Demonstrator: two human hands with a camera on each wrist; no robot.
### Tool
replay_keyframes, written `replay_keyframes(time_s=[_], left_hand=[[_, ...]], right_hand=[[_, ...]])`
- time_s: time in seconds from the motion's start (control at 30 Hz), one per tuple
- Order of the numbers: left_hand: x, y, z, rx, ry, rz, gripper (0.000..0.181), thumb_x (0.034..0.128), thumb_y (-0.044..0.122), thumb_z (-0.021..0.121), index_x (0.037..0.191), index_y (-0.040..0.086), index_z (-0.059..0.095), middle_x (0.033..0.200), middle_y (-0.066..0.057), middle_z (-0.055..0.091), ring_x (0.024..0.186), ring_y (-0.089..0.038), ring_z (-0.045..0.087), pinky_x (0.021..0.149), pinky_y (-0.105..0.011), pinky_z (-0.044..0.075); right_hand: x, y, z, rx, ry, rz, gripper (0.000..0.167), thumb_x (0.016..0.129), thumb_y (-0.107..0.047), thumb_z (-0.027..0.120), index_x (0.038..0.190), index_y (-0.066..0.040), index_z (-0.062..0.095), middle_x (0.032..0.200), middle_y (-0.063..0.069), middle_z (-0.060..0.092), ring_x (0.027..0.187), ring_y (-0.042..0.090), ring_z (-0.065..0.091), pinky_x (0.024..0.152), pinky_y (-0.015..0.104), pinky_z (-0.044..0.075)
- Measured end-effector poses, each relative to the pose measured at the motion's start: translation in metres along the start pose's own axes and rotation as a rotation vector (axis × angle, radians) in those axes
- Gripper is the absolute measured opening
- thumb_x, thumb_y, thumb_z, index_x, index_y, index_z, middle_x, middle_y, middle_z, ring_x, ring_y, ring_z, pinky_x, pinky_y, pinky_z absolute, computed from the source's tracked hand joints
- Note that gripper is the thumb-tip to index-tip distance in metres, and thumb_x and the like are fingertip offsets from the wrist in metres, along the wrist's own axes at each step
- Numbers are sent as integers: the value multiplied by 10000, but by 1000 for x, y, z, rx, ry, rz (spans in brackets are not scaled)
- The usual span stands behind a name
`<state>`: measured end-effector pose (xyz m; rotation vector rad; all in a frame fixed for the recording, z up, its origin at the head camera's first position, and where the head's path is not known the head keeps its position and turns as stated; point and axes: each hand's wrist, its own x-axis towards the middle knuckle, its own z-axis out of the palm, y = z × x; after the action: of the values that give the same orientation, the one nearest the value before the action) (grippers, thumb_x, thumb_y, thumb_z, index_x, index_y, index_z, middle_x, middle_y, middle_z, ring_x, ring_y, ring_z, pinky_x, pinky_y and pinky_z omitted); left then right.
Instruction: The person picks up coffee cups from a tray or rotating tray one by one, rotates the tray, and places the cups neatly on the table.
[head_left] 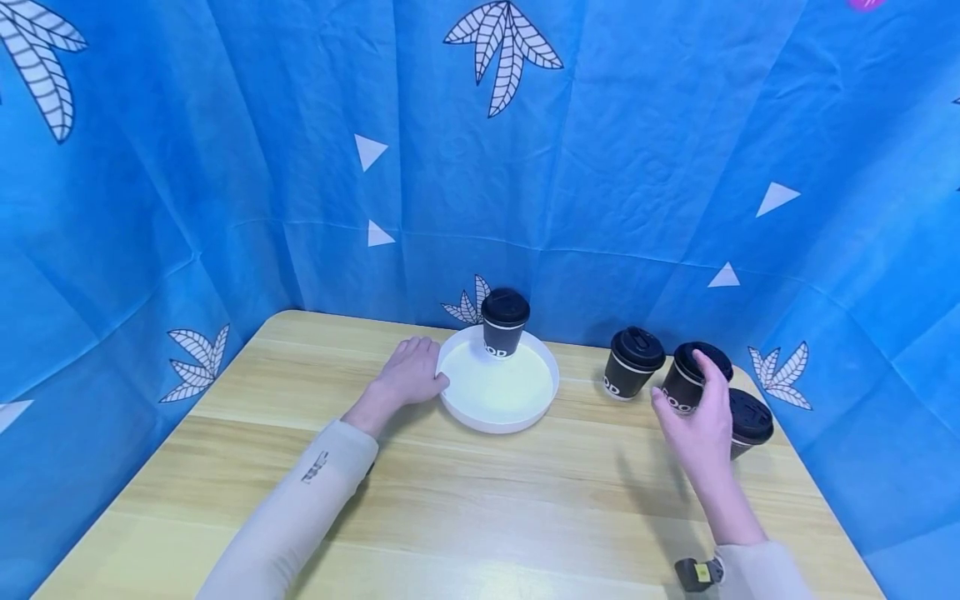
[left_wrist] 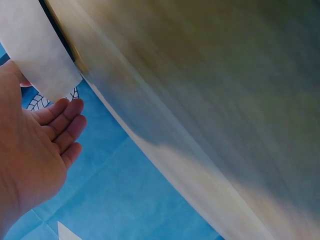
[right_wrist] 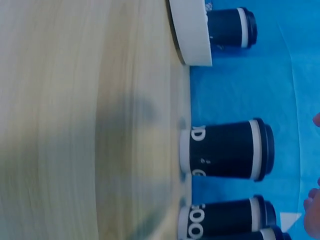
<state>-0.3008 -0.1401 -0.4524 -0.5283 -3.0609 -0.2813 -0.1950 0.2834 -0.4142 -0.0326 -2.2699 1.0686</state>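
My left hand (head_left: 408, 375) grips the left rim of a round white tray (head_left: 498, 400). In the left wrist view its fingertips (left_wrist: 70, 115) meet the tray's side wall (left_wrist: 47, 55), while the thumb is partly hidden behind it. A black lidded coffee cup (head_left: 502, 325) stands upright at the back of the tray. On the right, my right hand (head_left: 701, 425) hovers by a middle coffee cup (head_left: 681, 385), thumb and fingers spread apart and holding nothing. Beside that cup are a left coffee cup (head_left: 630, 371) and a right coffee cup (head_left: 750, 421), partly covered by the hand.
The wooden table (head_left: 465, 500) carries everything. A blue patterned curtain (head_left: 637, 167) hangs close behind the cups and along both sides. A small black device (head_left: 697, 575) is strapped at my right wrist.
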Motion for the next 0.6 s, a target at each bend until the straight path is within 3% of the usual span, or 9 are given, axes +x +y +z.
replay_keyframes(time_s=[0.23,0.6], left_hand=[[1,-1,1,4,6,6,673,968,380,576,1442,-86,470,1494,-263,479,1417,-419,394,1245,-532,235],[1,-1,1,5,4,4,658,965,382,570,1428,-77,484,1489,-254,484,1409,-411,404,1245,-525,239]], right_hand=[[0,-1,22,100,-55,-22,733,881,-14,747,1529,2,406,1536,157,483,1382,374,501,1144,505,408],[0,-10,53,250,-247,142,652,977,-17,636,1557,26,342,1566,203,426,1377,380,505,1163,486,406]])
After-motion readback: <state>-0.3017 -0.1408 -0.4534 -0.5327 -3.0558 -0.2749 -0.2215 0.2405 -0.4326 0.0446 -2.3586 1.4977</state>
